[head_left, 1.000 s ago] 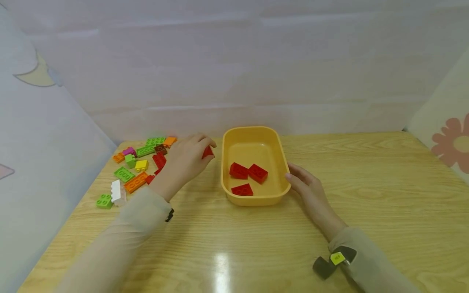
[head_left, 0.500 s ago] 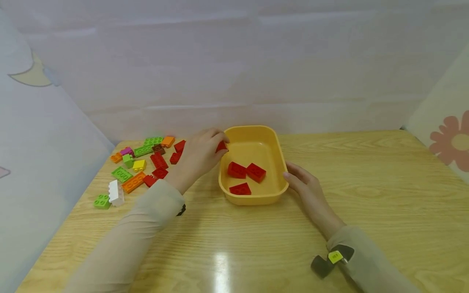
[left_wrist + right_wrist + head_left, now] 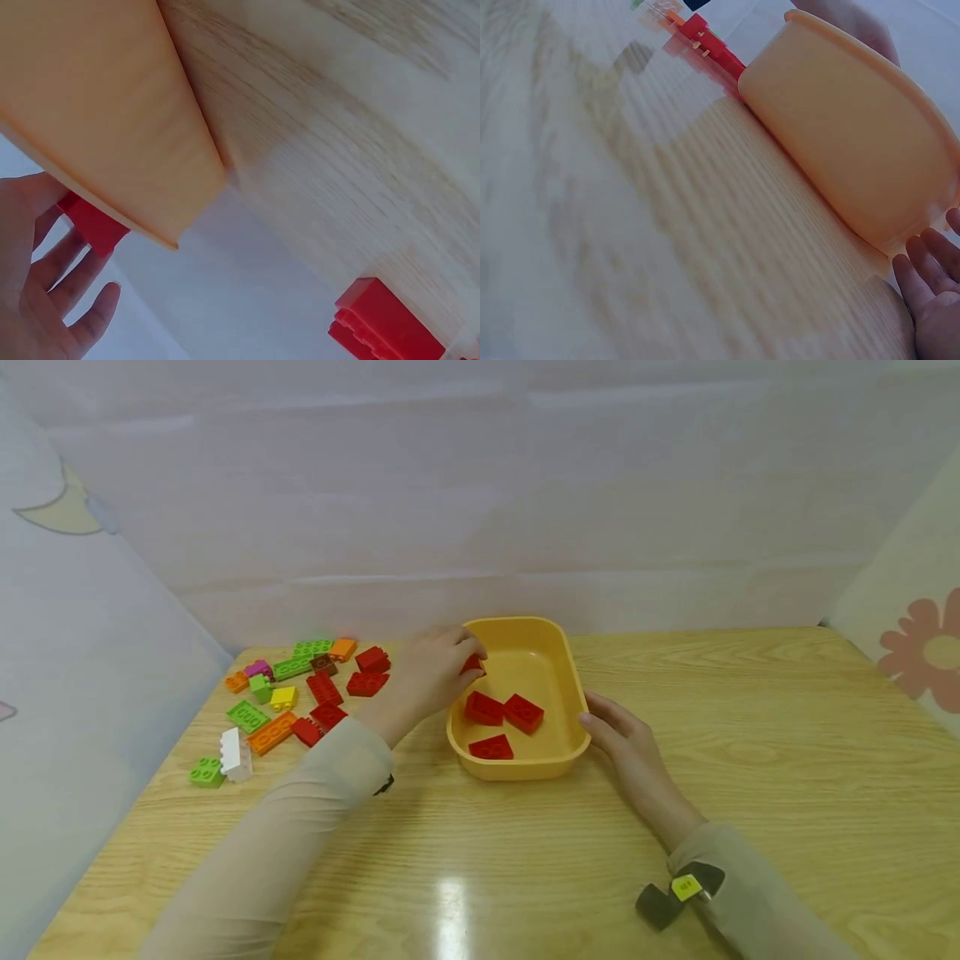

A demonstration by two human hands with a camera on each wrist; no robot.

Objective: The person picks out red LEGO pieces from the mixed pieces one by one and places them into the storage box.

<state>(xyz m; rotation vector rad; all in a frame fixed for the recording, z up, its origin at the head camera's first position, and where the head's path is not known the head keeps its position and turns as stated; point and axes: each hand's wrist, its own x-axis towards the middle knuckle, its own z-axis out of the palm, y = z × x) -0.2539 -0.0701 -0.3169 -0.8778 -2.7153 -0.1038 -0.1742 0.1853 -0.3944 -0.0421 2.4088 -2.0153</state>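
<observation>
In the head view, my left hand (image 3: 431, 675) pinches a red toy brick (image 3: 472, 664) at the left rim of a yellow plastic tub (image 3: 543, 771). The left wrist view shows this red brick (image 3: 94, 225) between the fingers, partly hidden by the tub's wall (image 3: 142, 127). Several red bricks, among them one red brick (image 3: 523, 713), lie on the tub floor. My right hand (image 3: 637, 758) holds the tub's right side, thumb at the rim. In the right wrist view its fingers (image 3: 922, 274) lie against the outer wall (image 3: 855, 142).
Left of the tub several loose bricks lie on the wooden table (image 3: 570, 868): red bricks (image 3: 367, 683), an orange brick (image 3: 272, 732), a white brick (image 3: 236, 755), a yellow brick (image 3: 283, 697) and green bricks (image 3: 248, 716). A pale wall (image 3: 480, 527) stands behind the table.
My left hand has moved right with the red brick, from beside the tub to its left rim. More red bricks on the table are uncovered. The right hand and tub stay in place.
</observation>
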